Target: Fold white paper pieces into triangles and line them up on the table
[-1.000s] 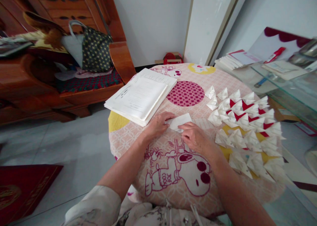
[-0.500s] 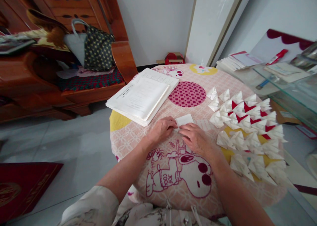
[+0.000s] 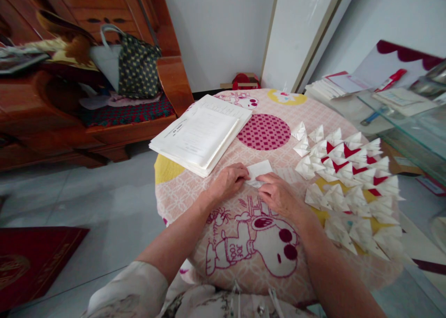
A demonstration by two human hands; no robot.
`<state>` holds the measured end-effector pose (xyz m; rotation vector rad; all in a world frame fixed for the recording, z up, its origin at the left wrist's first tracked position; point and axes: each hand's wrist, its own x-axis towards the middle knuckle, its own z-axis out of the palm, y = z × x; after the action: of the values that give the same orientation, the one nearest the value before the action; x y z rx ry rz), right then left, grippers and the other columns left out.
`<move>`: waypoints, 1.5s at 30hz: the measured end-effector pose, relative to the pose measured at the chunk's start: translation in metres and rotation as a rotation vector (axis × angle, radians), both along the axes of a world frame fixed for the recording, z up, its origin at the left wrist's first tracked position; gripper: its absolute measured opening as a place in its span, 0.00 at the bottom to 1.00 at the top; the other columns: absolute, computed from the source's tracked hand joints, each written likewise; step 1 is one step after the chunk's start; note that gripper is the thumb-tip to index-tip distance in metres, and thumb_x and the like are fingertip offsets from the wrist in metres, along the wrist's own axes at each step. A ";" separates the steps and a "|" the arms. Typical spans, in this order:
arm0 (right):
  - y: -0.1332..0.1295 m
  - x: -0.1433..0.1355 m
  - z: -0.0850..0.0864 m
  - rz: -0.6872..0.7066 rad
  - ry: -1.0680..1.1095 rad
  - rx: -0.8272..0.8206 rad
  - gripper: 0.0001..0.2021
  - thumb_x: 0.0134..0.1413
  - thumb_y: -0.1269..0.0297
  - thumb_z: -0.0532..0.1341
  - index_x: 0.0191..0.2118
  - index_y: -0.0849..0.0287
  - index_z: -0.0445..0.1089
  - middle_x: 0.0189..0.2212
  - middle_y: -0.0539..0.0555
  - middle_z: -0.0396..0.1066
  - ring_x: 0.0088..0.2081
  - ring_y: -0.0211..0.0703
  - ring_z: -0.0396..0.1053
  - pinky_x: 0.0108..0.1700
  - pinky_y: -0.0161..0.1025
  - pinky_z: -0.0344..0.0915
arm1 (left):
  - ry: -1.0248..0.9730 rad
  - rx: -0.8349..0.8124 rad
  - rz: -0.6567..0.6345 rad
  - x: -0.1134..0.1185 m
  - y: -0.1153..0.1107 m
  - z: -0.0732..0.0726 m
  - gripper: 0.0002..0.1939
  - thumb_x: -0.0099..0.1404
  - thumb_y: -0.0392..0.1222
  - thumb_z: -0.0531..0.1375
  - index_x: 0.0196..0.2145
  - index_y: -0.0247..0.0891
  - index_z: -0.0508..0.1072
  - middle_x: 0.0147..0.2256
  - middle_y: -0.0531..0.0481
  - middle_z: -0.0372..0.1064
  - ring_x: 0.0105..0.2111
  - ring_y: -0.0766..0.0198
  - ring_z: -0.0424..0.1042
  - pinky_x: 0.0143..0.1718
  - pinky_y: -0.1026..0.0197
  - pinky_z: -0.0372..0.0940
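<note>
A small white piece of paper (image 3: 259,169) lies on the patterned tablecloth (image 3: 223,195) between my hands. My left hand (image 3: 230,181) is closed at the paper's left edge, its fingertips pressed together on it. On the right side of the paper rests my right hand (image 3: 277,192), fingers bent and slightly apart, index fingertip touching the lower right part. A stack of white sheets (image 3: 200,132) sits beyond my left hand. Several rows of folded white paper pieces (image 3: 336,167) stand on the right part of the table.
A glass shelf (image 3: 400,118) with papers and a blue pen is beyond the table's right edge. At the left stand a wooden bench (image 3: 132,132) and a dark patterned bag (image 3: 137,67). A red mat (image 3: 38,257) lies on the floor.
My right hand has shifted slightly right along the paper, uncovering more of its lower part. My left hand has barely moved.
</note>
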<state>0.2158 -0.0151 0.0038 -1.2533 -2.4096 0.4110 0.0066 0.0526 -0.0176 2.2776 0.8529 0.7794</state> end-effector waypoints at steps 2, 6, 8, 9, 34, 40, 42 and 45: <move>-0.001 0.005 -0.005 -0.022 0.032 0.005 0.13 0.53 0.80 0.60 0.21 0.58 0.66 0.38 0.58 0.73 0.44 0.48 0.69 0.46 0.45 0.69 | 0.015 -0.003 0.006 0.000 -0.002 0.003 0.12 0.57 0.24 0.58 0.33 0.35 0.77 0.38 0.47 0.74 0.40 0.62 0.73 0.44 0.60 0.67; 0.000 0.013 -0.014 -0.121 0.082 0.077 0.10 0.49 0.80 0.59 0.31 0.57 0.71 0.45 0.59 0.73 0.48 0.51 0.69 0.51 0.48 0.70 | 0.054 0.007 0.001 0.001 -0.004 0.007 0.09 0.56 0.27 0.62 0.34 0.35 0.76 0.38 0.46 0.73 0.40 0.60 0.72 0.43 0.59 0.67; 0.001 0.014 -0.017 -0.140 0.047 0.114 0.17 0.47 0.82 0.58 0.41 0.58 0.73 0.50 0.61 0.71 0.53 0.52 0.67 0.55 0.51 0.68 | 0.072 0.011 -0.003 0.000 -0.003 0.007 0.08 0.57 0.29 0.63 0.35 0.36 0.75 0.38 0.46 0.72 0.41 0.59 0.72 0.44 0.58 0.67; 0.001 0.013 -0.018 -0.137 0.019 0.124 0.20 0.46 0.82 0.57 0.44 0.58 0.73 0.52 0.61 0.70 0.55 0.53 0.65 0.57 0.53 0.66 | 0.081 0.009 -0.006 0.000 -0.003 0.007 0.08 0.58 0.29 0.62 0.36 0.36 0.75 0.39 0.47 0.72 0.41 0.59 0.72 0.44 0.58 0.67; -0.004 0.014 -0.002 -0.089 0.237 -0.067 0.10 0.54 0.77 0.59 0.37 0.58 0.77 0.34 0.55 0.76 0.38 0.45 0.71 0.42 0.42 0.67 | 0.041 0.075 -0.129 0.003 -0.011 0.007 0.06 0.64 0.31 0.61 0.36 0.37 0.78 0.41 0.46 0.75 0.44 0.60 0.72 0.49 0.57 0.66; 0.002 0.025 -0.004 -0.131 0.349 -0.148 0.07 0.58 0.71 0.60 0.30 0.58 0.75 0.30 0.53 0.74 0.34 0.43 0.71 0.39 0.40 0.66 | 0.038 -0.014 -0.108 0.005 -0.013 0.010 0.05 0.61 0.31 0.63 0.35 0.37 0.78 0.41 0.47 0.74 0.44 0.59 0.72 0.50 0.56 0.66; 0.003 0.021 -0.003 -0.133 0.351 -0.113 0.09 0.59 0.71 0.59 0.30 0.58 0.74 0.29 0.53 0.74 0.34 0.43 0.70 0.39 0.40 0.66 | 0.032 -0.038 -0.110 0.004 -0.013 0.011 0.07 0.59 0.30 0.63 0.36 0.37 0.78 0.42 0.46 0.74 0.45 0.59 0.72 0.50 0.56 0.66; 0.005 0.012 -0.003 -0.158 0.338 -0.040 0.10 0.60 0.72 0.58 0.30 0.57 0.74 0.29 0.53 0.73 0.35 0.43 0.70 0.40 0.40 0.65 | 0.024 -0.050 -0.106 0.004 -0.013 0.012 0.08 0.58 0.28 0.63 0.35 0.37 0.78 0.42 0.46 0.74 0.45 0.59 0.72 0.50 0.56 0.66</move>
<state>0.2274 -0.0100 0.0009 -1.2662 -2.0150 0.5752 0.0109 0.0394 -0.0052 2.2720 0.7476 0.6779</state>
